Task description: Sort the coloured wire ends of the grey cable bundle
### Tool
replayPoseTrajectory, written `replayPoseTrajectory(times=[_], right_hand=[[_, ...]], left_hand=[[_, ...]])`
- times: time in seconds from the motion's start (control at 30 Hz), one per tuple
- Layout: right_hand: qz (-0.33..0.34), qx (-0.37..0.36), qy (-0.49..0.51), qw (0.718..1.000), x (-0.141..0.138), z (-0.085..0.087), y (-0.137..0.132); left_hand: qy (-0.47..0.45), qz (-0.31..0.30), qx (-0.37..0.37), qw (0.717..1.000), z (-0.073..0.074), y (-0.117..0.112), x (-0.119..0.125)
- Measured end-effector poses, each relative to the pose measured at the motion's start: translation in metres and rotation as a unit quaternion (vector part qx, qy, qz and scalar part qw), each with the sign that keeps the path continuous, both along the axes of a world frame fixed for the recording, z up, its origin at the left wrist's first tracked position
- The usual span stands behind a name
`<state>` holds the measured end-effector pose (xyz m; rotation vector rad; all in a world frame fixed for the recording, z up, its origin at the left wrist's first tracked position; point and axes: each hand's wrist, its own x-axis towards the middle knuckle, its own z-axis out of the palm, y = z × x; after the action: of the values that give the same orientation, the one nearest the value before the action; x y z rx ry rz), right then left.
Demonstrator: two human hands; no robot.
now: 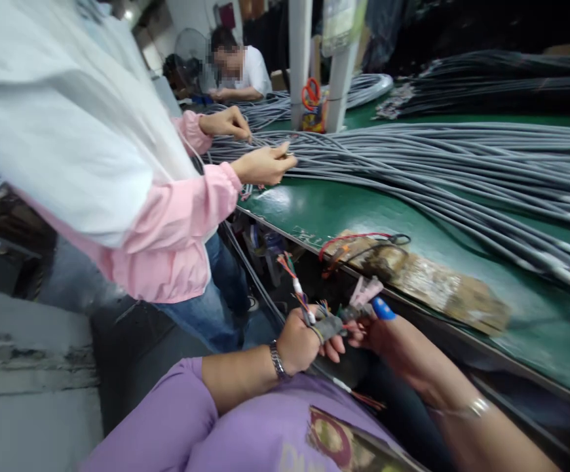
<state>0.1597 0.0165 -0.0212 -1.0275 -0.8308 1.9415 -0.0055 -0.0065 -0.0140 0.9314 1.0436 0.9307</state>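
Here, the left hand (301,341) grips a grey cable end (328,326) with coloured wires (292,278); the right hand (380,331) pinches the same cable end, below the green surface (344,210) edge.

A long green bench (344,216) carries a wide spread of grey cables (437,164) across its middle and far side, a worn brown board (427,278) with red and black wires (358,239) along its near edge, and orange-handled scissors (310,93) far back.
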Motion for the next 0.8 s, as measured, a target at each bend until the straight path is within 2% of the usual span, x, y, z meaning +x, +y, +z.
replayPoseTrajectory(times=[0.1,0.23,0.37,0.8], right_hand=[[0.062,0.058,-0.108,0.991,0.009,-0.002,0.000],[0.102,0.132,-0.187,0.968,0.011,0.013,0.000],[0.119,0.159,-0.194,0.961,0.008,0.024,-0.001],[0.133,0.195,-0.199,0.951,0.003,0.030,-0.007]], left_hand=[[0.031,-0.045,0.001,0.999,0.000,0.001,-0.002],[0.048,-0.086,0.008,0.995,0.000,-0.001,-0.003],[0.048,-0.107,0.002,0.993,0.002,-0.004,-0.003],[0.061,-0.162,0.002,0.985,0.008,-0.008,-0.003]])
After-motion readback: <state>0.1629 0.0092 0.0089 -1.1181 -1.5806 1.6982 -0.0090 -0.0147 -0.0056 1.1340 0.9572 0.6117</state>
